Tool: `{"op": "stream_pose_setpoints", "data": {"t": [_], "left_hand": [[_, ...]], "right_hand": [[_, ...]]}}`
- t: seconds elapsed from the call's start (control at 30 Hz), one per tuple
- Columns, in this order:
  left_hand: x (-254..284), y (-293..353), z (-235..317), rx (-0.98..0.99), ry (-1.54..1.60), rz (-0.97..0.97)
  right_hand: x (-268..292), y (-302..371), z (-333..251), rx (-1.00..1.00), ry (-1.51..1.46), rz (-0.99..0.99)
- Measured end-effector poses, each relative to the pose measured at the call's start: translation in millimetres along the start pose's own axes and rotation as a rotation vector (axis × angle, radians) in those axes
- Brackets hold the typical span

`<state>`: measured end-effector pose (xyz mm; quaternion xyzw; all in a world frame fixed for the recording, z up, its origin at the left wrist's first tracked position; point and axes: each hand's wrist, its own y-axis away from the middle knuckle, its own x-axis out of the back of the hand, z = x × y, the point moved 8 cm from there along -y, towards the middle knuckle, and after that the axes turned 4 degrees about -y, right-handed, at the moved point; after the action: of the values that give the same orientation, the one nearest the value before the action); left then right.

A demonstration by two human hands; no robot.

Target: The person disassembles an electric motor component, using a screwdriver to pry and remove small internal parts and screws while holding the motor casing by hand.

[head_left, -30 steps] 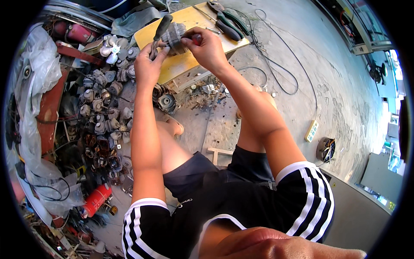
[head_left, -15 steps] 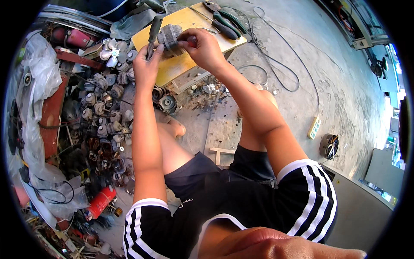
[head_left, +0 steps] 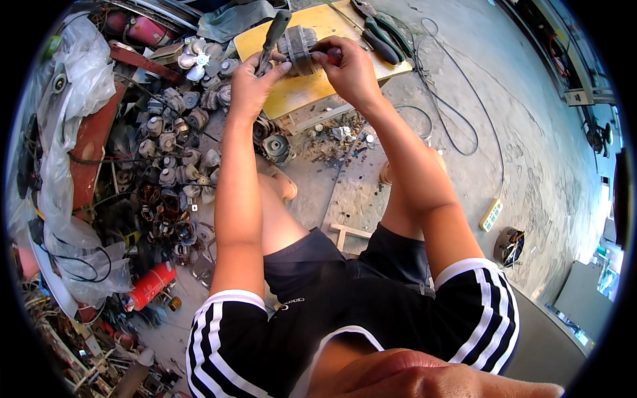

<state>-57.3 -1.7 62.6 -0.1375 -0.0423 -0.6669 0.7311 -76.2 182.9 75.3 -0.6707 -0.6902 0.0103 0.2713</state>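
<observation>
Left of the motor (head_left: 296,48) over the tabletop (head_left: 295,97), our left hand (head_left: 252,85) grips a dark-handled tool (head_left: 278,28); right of it, our right hand (head_left: 350,71) holds a red object (head_left: 336,56). Work looks unfinished, how far unclear.

On the black fabric shirt (head_left: 345,312) with white sleeve stripes, well below the fingers (head_left: 281,69) and nearer the wearer, stands small white lettering (head_left: 294,303). The red metal cylinder (head_left: 151,285), well below and left of the fingers, bears pale markings too small to read.
</observation>
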Motion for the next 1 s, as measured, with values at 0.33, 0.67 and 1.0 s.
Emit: {"op": "stream_pose_setpoints", "data": {"t": [0.33, 0.67, 1.0], "left_hand": [[-1.1, 0.0, -2.1, 0.004, -0.025, -0.012], [7.4, -1.1, -3.6, 0.010, -0.065, 0.126], [4.0, 0.5, -9.3, 0.026, -0.103, 0.024]], "right_hand": [[0.6, -2.0, -4.8, 0.054, 0.018, -0.029], [-1.3, -1.1, -2.9, 0.060, -0.009, -0.028], [-0.2, -1.0, -6.4, 0.075, 0.032, -0.025]]}}
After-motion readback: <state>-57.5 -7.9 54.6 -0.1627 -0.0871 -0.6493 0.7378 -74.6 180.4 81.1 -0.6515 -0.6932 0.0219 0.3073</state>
